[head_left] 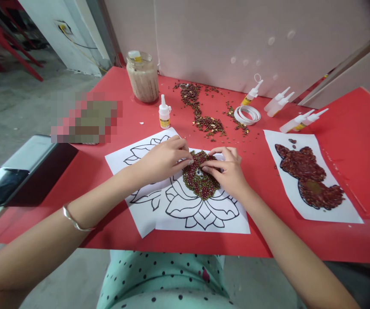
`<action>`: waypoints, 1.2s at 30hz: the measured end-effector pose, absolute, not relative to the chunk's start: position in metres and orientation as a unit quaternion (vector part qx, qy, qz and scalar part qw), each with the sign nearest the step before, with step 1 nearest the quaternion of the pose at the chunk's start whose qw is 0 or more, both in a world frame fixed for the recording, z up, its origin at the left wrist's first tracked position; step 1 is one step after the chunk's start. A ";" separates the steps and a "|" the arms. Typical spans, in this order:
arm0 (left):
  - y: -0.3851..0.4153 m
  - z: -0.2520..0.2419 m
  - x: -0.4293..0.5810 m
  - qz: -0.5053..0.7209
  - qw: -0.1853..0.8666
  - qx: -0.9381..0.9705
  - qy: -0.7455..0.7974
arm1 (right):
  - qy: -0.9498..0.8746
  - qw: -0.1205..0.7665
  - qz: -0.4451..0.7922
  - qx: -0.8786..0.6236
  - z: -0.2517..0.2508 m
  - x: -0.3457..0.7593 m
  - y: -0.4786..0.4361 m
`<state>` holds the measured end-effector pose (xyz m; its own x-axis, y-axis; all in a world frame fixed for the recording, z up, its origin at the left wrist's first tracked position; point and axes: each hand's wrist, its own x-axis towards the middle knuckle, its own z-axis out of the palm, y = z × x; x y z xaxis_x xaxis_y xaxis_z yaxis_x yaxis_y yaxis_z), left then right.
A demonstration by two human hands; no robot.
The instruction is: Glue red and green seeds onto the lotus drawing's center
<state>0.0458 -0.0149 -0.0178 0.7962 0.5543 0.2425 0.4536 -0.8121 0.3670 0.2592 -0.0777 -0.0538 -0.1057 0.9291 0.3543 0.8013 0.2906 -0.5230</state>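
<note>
Red spreads around my papers, the colour of the surface point(262, 176) itself, and the lotus drawing point(204, 219) lies straight in front of me, probably so both hands can reach its middle. The seed cluster point(202, 186), red and green, sits on its upper part, with a small pale gap inside. Loose seeds point(209, 125) are scattered beyond the paper, and a white bottle point(164, 116) stands upright by the far corner of the second drawing point(141, 216); I judge both are placed for an easy reach. My left forearm crosses that second drawing, and my left hand point(168, 158) is palm down, thumb and forefinger nearly together at the cluster's upper left edge. My right hand point(228, 169) comes in from the right, fingers curled, thumb and forefinger close together beside the pale gap. Whether either pinch holds a seed, I can't make out.
</note>
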 end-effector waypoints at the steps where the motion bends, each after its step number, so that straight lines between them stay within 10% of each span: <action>1: -0.015 -0.018 0.046 0.171 0.147 0.936 0.270 | -0.739 0.320 0.096 -0.585 -0.054 0.259 -0.078; 36: -0.019 -0.015 0.046 0.162 0.124 0.941 0.271 | -0.747 0.317 0.088 -0.577 -0.052 0.259 -0.080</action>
<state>0.0459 -0.0191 -0.0146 0.8012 0.5495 0.2368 0.4691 -0.8225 0.3216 0.2594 -0.0795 -0.0522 -0.1319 0.9187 0.3722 0.8066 0.3177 -0.4984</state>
